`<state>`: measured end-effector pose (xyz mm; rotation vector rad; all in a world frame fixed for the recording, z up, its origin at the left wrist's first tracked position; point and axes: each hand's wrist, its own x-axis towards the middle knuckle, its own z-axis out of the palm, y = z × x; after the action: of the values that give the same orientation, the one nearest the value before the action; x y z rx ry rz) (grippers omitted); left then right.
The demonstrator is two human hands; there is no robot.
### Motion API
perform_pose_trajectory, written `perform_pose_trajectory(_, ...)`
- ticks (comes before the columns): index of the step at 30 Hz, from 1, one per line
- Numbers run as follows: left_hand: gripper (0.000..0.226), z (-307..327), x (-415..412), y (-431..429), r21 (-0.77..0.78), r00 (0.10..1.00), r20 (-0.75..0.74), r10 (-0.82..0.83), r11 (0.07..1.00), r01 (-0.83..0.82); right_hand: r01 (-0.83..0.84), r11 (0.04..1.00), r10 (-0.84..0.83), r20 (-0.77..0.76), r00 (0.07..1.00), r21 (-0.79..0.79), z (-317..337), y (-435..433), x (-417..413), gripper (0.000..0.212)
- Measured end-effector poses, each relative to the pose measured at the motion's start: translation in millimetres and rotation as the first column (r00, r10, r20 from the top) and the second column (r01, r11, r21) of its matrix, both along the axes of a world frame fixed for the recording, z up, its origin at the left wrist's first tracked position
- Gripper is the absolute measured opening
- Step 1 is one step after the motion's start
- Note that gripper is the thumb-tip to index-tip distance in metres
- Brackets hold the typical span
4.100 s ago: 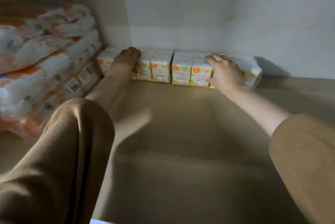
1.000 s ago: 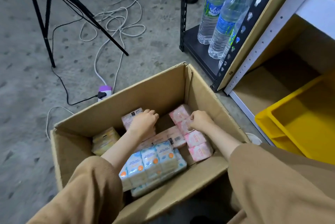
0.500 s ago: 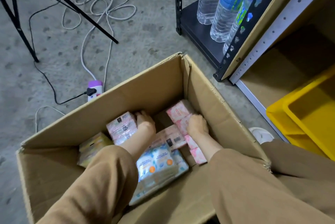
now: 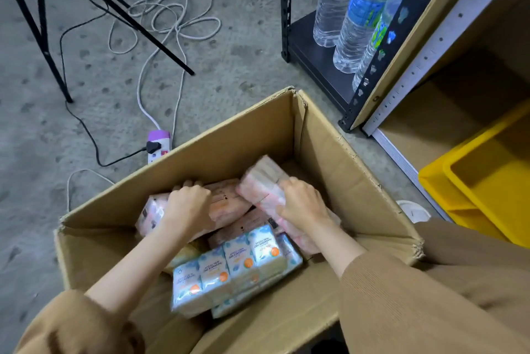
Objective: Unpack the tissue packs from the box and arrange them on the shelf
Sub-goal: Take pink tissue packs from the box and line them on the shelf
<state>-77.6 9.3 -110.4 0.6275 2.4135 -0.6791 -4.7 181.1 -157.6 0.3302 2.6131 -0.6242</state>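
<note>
Left hand (image 4: 187, 206), right hand (image 4: 301, 206) grip pink packs (image 4: 228, 201); blue packs (image 4: 229, 270): "MINI TISSUE".

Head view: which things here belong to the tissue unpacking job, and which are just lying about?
Job: cardboard box; left hand gripping a pink tissue pack; right hand gripping a second pink pack; blue tissue packs; shelf.
Lying about: water bottles; tripod; power strip; white cable; yellow crate.
</note>
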Motion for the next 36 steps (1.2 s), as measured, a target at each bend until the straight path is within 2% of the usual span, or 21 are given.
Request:
perform_pose_trajectory(4, 0.058, 1, 14, -19, 0.06, 0.999, 0.015, -0.049, 0.997, 0.048, -0.091, 0.993, 0.093, 0.014, 0.996, -0.074, -1, -6, 9, 0.04)
perform_pose_trajectory(8, 0.064, -17, 30, -16, 0.02, 0.988, 0.012, -0.156, 0.988, 0.155, -0.079, 0.985, 0.092, 0.08, 0.993, -0.155, -15, -3, 6, 0.045)
perform_pose_trajectory(11, 0.073, -24, 22, -11, -0.001, 0.994, 0.005, -0.107, 0.994, 0.107, -0.03, 0.974, 0.059, 0.123, 0.991, -0.225, -26, 3, -5, 0.053)
perform_pose_trajectory(15, 0.081, -34, 5, 1, -0.074, 0.996, 0.089, -0.019, 0.997, 0.026, 0.096, 0.948, -0.031, 0.212, 0.977, -0.304, -37, 11, -15, 0.062)
perform_pose_trajectory(20, 0.081, -48, -9, 12, -0.131, 0.987, 0.157, 0.021, 0.991, -0.001, 0.119, 0.949, -0.05, 0.233, 0.971, -0.293, -46, 14, -25, 0.09)
perform_pose_trajectory(24, 0.087, -52, -10, 15, -0.194, 0.984, 0.175, 0.034, 0.981, 0.001, 0.081, 0.966, -0.01, 0.277, 0.961, -0.247, -49, 14, -27, 0.103)
perform_pose_trajectory(31, 0.075, -42, -8, 16, -0.179, 0.983, 0.184, 0.026, 0.984, 0.007, 0.057, 0.97, 0.006, 0.257, 0.966, -0.236, -34, 17, -16, 0.093)
perform_pose_trajectory(36, 0.075, -18, -11, 12, -0.101, 0.97, 0.199, 0.137, 0.988, -0.119, 0.072, 0.957, -0.006, 0.233, 0.972, -0.279, -7, 26, -5, 0.08)
